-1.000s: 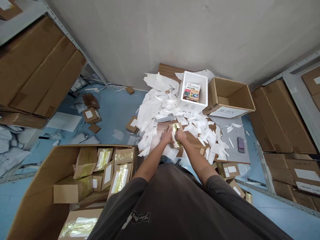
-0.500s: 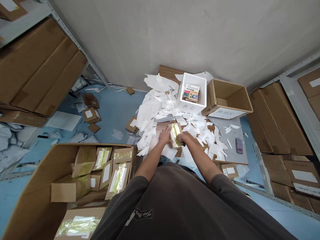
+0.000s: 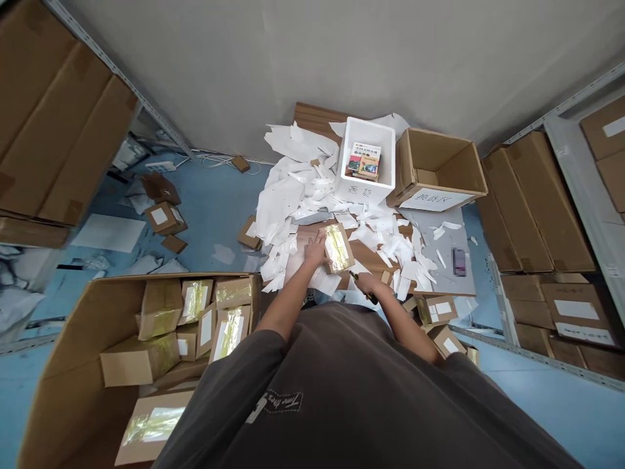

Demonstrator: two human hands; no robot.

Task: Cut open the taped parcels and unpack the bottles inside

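Observation:
A small cardboard box (image 3: 338, 249) lies on the wooden table, with shiny yellowish tape over a white label on its top. My left hand (image 3: 316, 249) grips its left side, fingers partly spread over the edge. Closer to my body, to the right of the box and apart from it, my right hand (image 3: 366, 284) is closed around a box cutter (image 3: 370, 298) with a dark and yellow handle. Its tip points up and left, toward the box's lower corner. Torn white paper (image 3: 322, 189) covers much of the table around the box.
Behind the box stand a white foam bin (image 3: 366, 191) holding books and an open cardboard carton (image 3: 436, 200). A large carton (image 3: 68, 365) full of taped parcels is at my left. Loose boxes (image 3: 166, 217) lie on the floor; stacked cartons (image 3: 541, 202) line the right shelf.
My right hand has drawn back from the box toward my body with the box cutter, baring the tape. The box now sits tilted under my left hand. The view has shifted slightly.

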